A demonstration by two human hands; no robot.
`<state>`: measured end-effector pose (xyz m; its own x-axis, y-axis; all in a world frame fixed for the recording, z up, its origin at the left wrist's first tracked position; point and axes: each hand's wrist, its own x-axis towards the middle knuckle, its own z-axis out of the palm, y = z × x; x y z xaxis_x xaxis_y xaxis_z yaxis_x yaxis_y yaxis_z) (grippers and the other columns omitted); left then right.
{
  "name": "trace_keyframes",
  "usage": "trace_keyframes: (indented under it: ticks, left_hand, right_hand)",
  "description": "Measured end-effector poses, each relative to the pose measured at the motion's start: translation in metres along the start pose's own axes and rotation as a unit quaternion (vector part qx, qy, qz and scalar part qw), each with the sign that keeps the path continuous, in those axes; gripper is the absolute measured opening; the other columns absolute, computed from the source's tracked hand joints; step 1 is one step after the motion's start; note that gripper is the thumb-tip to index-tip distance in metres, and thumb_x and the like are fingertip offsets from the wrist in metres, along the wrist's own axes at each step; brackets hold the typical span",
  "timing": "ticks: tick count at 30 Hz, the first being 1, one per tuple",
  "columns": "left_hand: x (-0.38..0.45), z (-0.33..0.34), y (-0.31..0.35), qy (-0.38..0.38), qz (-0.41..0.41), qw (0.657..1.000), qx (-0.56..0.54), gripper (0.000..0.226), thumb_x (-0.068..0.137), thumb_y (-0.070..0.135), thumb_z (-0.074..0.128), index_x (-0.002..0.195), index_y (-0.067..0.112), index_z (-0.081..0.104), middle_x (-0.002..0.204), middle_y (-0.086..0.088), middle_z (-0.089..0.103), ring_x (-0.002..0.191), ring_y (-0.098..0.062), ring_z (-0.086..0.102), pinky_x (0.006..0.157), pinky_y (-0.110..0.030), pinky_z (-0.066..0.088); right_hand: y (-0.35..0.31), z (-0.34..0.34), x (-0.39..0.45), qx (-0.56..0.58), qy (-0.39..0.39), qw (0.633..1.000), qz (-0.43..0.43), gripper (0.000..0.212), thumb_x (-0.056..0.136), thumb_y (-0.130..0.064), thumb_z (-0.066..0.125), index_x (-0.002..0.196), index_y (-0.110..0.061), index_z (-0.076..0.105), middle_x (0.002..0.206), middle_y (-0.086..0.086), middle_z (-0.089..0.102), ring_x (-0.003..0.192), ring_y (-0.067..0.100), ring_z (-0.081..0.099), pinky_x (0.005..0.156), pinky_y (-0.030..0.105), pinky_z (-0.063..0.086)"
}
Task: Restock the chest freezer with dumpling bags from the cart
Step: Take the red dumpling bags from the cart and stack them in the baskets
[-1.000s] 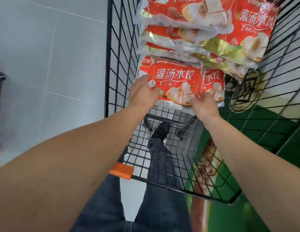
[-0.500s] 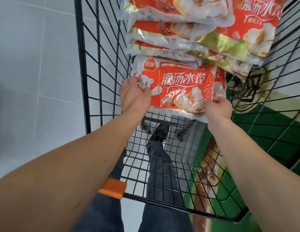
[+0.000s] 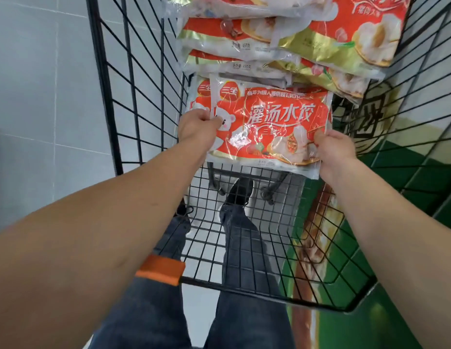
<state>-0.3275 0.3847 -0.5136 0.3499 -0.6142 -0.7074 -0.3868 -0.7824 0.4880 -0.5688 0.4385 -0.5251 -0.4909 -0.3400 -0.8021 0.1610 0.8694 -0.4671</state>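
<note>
A red and white dumpling bag (image 3: 269,122) is held above the floor of the black wire cart (image 3: 134,96). My left hand (image 3: 196,125) grips its left edge and my right hand (image 3: 334,147) pinches its lower right corner. Just behind it a second bag of the same kind (image 3: 200,94) shows only its left strip. A stack of several more dumpling bags (image 3: 282,39) fills the far end of the cart. The chest freezer is not in view.
The cart's near rim carries an orange handle piece (image 3: 160,269). Grey floor tiles (image 3: 43,84) lie to the left of the cart. A green and cream floor graphic (image 3: 420,177) lies to the right. My legs and a black shoe (image 3: 238,192) show through the cart's mesh.
Both hands have drawn the front bag toward me and lifted it off the bag behind it. My left hand moved from the bag's face to its left edge.
</note>
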Motion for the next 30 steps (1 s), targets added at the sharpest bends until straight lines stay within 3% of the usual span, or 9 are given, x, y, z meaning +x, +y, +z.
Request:
trace_keyframes:
  ticks: [5,7,11,15,20,24,27,30]
  left_hand:
    - [-0.025,-0.032,0.015,-0.062,0.010,0.997,-0.039,0.030,0.071,0.027,0.082,0.073,0.013,0.055,0.110,-0.009,0.071,0.084,-0.017,0.067,0.075,-0.031,0.055]
    - [-0.035,-0.046,0.023,-0.091,0.025,0.995,-0.044,0.032,0.061,0.031,0.084,0.069,0.013,0.059,0.100,-0.009,0.072,0.085,-0.022,0.070,0.083,-0.037,0.057]
    - [-0.068,-0.076,0.051,-0.133,0.080,0.987,-0.034,0.026,0.066,0.026,0.082,0.073,0.010,0.062,0.093,-0.018,0.074,0.089,-0.033,0.073,0.086,-0.050,0.059]
    - [-0.121,-0.108,0.076,-0.182,0.145,0.972,-0.036,0.019,0.083,0.010,0.076,0.075,0.012,0.059,0.080,-0.002,0.068,0.077,-0.017,0.067,0.087,-0.039,0.058]
    - [-0.188,-0.132,0.086,-0.238,0.228,0.944,-0.018,0.020,0.082,0.013,0.077,0.075,0.014,0.058,0.086,-0.003,0.067,0.082,-0.018,0.064,0.077,-0.028,0.052]
    - [-0.252,-0.134,0.084,-0.293,0.262,0.920,-0.008,0.028,0.082,0.009,0.076,0.070,0.017,0.053,0.092,-0.009,0.069,0.086,-0.024,0.066,0.091,-0.038,0.053]
    - [-0.292,-0.123,0.078,-0.325,0.270,0.906,0.004,0.022,0.078,0.013,0.079,0.070,0.019,0.060,0.092,-0.011,0.074,0.088,-0.031,0.071,0.085,-0.049,0.058]
    - [-0.329,-0.105,0.070,-0.350,0.285,0.892,0.022,0.021,0.067,0.018,0.082,0.062,0.019,0.061,0.085,-0.013,0.075,0.085,-0.034,0.073,0.081,-0.054,0.059]
  right_hand:
    - [-0.008,-0.013,-0.047,-0.014,0.032,0.999,-0.027,0.029,0.097,-0.024,0.060,0.069,-0.022,0.069,0.087,-0.003,0.075,0.090,0.021,0.070,0.091,0.046,0.057]
    - [-0.014,-0.022,-0.079,-0.002,0.055,0.998,-0.029,0.028,0.097,-0.025,0.059,0.071,-0.022,0.068,0.088,-0.003,0.074,0.093,0.023,0.071,0.090,0.046,0.058]
    - [-0.017,-0.041,-0.142,0.054,0.100,0.992,-0.050,0.025,0.097,-0.025,0.059,0.074,-0.020,0.068,0.087,0.000,0.074,0.095,0.026,0.071,0.088,0.044,0.058]
    - [-0.008,-0.066,-0.212,0.102,0.131,0.983,-0.077,0.026,0.091,-0.027,0.062,0.068,-0.017,0.068,0.088,0.010,0.076,0.095,0.035,0.071,0.087,0.056,0.057]
    - [0.022,-0.097,-0.300,0.175,0.199,0.960,-0.089,0.024,0.090,-0.027,0.065,0.070,-0.015,0.069,0.089,0.009,0.076,0.093,0.033,0.072,0.088,0.054,0.057]
    - [0.061,-0.132,-0.363,0.220,0.253,0.936,-0.104,0.021,0.083,-0.030,0.065,0.068,-0.016,0.072,0.084,0.004,0.076,0.089,0.030,0.072,0.088,0.053,0.057]
    - [0.081,-0.153,-0.409,0.256,0.289,0.916,-0.105,0.022,0.092,-0.018,0.061,0.072,-0.014,0.069,0.087,0.007,0.075,0.090,0.029,0.071,0.091,0.049,0.057]
    - [0.109,-0.177,-0.440,0.279,0.326,0.897,-0.110,0.019,0.092,-0.016,0.060,0.081,-0.002,0.069,0.096,0.016,0.074,0.096,0.036,0.070,0.091,0.057,0.055]
